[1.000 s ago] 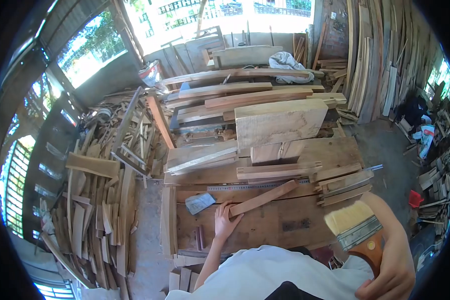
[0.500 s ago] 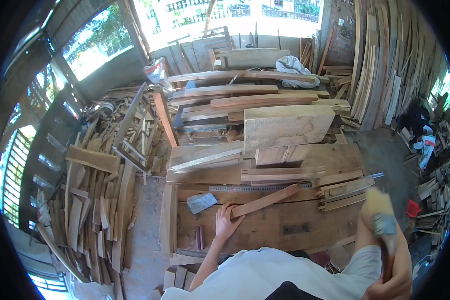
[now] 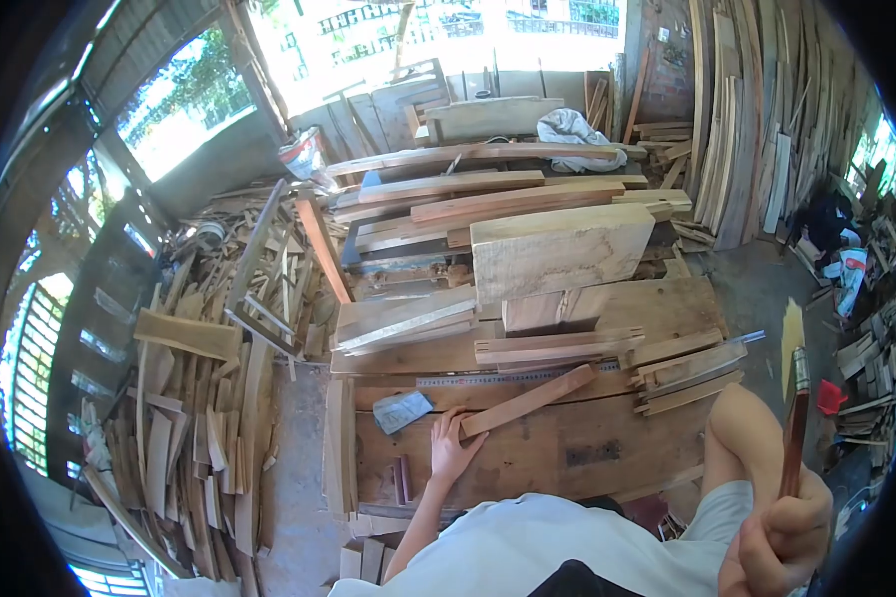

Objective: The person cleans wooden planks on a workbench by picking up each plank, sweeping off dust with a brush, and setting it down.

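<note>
My left hand [image 3: 451, 445] rests at the near end of a reddish wooden strip [image 3: 531, 400], its fingers wrapped at that end. The strip lies slanted on the workbench [image 3: 528, 453]. At the lower right my right hand [image 3: 788, 532] is closed round the handle of a wide brush [image 3: 795, 408], held upright and seen edge-on, bristles up. Left of my left hand lie a bluish-grey folded piece [image 3: 401, 411] and two small dark red sticks [image 3: 401, 480]. A steel ruler [image 3: 468, 380] lies behind the strip.
Slotted wood pieces [image 3: 558, 346] and a thick wooden block [image 3: 562, 254] stand farther back. Short boards [image 3: 692, 373] are stacked at the bench's right side. Scrap wood [image 3: 184, 448] heaps on the left floor. A red object [image 3: 830, 397] lies on the right.
The brush in my right hand has turned from showing its broad face to edge-on and now stands farther right and more upright. My left hand stays on the strip.
</note>
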Tool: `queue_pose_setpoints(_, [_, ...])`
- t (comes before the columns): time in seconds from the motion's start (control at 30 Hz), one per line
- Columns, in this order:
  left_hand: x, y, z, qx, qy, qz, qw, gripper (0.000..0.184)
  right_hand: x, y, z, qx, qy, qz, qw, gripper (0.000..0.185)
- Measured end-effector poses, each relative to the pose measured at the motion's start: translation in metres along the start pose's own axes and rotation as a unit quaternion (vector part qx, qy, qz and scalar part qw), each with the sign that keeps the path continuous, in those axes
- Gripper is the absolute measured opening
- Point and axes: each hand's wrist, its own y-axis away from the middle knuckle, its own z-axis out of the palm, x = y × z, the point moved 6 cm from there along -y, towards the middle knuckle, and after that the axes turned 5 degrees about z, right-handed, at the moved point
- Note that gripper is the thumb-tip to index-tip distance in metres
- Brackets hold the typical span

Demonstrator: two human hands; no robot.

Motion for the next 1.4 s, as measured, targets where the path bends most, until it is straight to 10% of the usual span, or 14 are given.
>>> queue_pose_setpoints(0.43, [0.002, 0.000, -0.003, -0.004, 0.003, -0.004, 1.000, 0.044, -0.009, -0.006, -0.032, -0.026, -0.147, -0.199, 0.969, 0.034])
queue_pose_setpoints(0.53, [0.002, 0.000, -0.002, -0.005, -0.001, -0.002, 1.000, 0.044, -0.020, 0.006, -0.025, -0.109, 0.079, 0.003, 0.991, 0.022])
queue_pose_setpoints(0.67, [0.001, 0.000, -0.001, -0.009, 0.002, -0.008, 1.000, 0.044, -0.014, 0.019, -0.016, -0.104, 0.152, -0.030, 0.982, 0.055])
queue_pose_setpoints(0.77, [0.002, 0.001, -0.001, -0.001, 0.005, -0.003, 1.000, 0.044, -0.001, 0.008, -0.001, 0.061, 0.351, -0.026, 0.934, 0.054])
queue_pose_setpoints(0.9, [0.002, 0.000, -0.001, -0.005, 0.002, 0.001, 1.000, 0.044, -0.005, 0.032, -0.021, 0.150, 0.220, -0.057, 0.962, 0.062])
queue_pose_setpoints(0.93, [0.002, 0.000, -0.001, 0.001, 0.004, 0.000, 1.000, 0.045, -0.021, 0.052, -0.023, 0.237, 0.317, -0.074, 0.915, 0.022])
queue_pose_setpoints(1.0, [0.003, 0.001, -0.002, 0.009, 0.008, -0.004, 1.000, 0.045, -0.026, 0.087, -0.011, 0.398, 0.327, -0.124, 0.848, 0.023])
queue_pose_setpoints(1.1, [0.003, 0.000, -0.003, 0.009, 0.007, -0.007, 1.000, 0.045, -0.003, 0.148, 0.024, 0.402, 0.106, 0.124, 0.901, 0.025])
queue_pose_setpoints(1.13, [0.003, 0.000, -0.003, 0.006, 0.005, -0.009, 1.000, 0.044, 0.029, 0.139, 0.051, 0.089, 0.099, 0.499, 0.856, 0.012])
queue_pose_setpoints(1.3, [0.003, 0.000, -0.003, 0.002, 0.000, -0.012, 1.000, 0.043, 0.040, 0.262, 0.206, -0.161, -0.054, 0.476, 0.863, 0.039])
queue_pose_setpoints(1.4, [0.003, 0.000, -0.002, 0.004, -0.003, -0.009, 1.000, 0.044, 0.013, 0.326, 0.245, -0.143, -0.125, 0.544, 0.818, 0.043])
